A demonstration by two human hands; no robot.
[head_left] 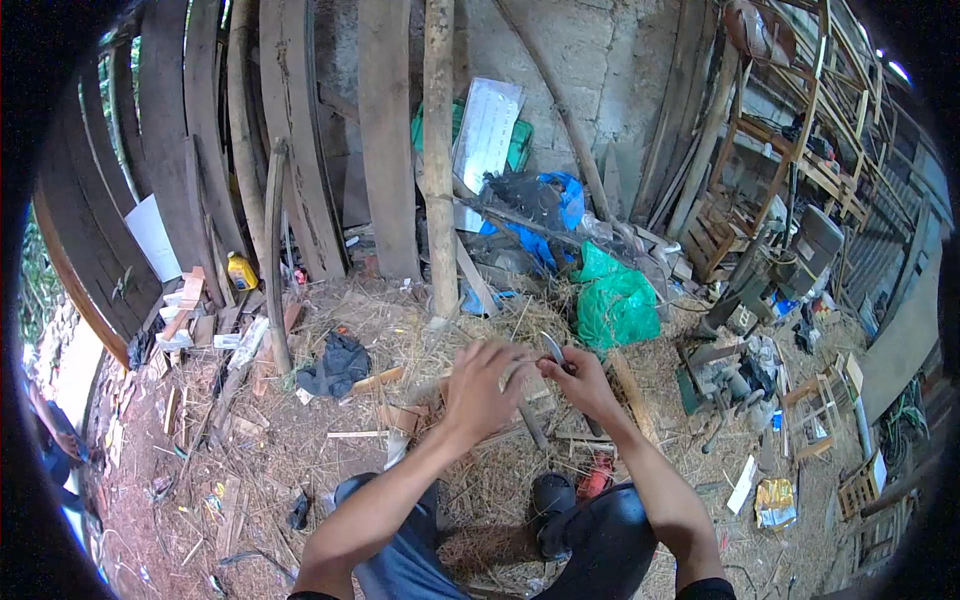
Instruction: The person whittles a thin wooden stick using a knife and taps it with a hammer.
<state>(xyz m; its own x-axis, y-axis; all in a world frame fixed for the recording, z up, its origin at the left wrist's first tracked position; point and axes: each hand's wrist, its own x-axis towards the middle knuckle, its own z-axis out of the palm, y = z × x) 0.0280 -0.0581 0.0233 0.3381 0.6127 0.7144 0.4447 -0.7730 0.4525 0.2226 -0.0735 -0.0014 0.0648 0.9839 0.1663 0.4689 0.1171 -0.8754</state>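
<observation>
In the head view, my right hand (580,382) is closed round a small knife, its curved shiny blade (552,348) pointing up and to the left. Just left of it, my left hand (486,385) is raised and somewhat blurred, its fingers spread apart, with nothing visible in it. The two hands are close together above the straw-covered ground (470,500), in front of my knees. Below them, a thin piece of wood (532,425) slants over the ground.
A wooden post (439,160) rises ahead. Beyond the hands lies a green plastic bag (615,308). A black bag (336,364) is at the left, a metal machine (775,265) at the right. Part of another person (62,440) shows at the far left edge.
</observation>
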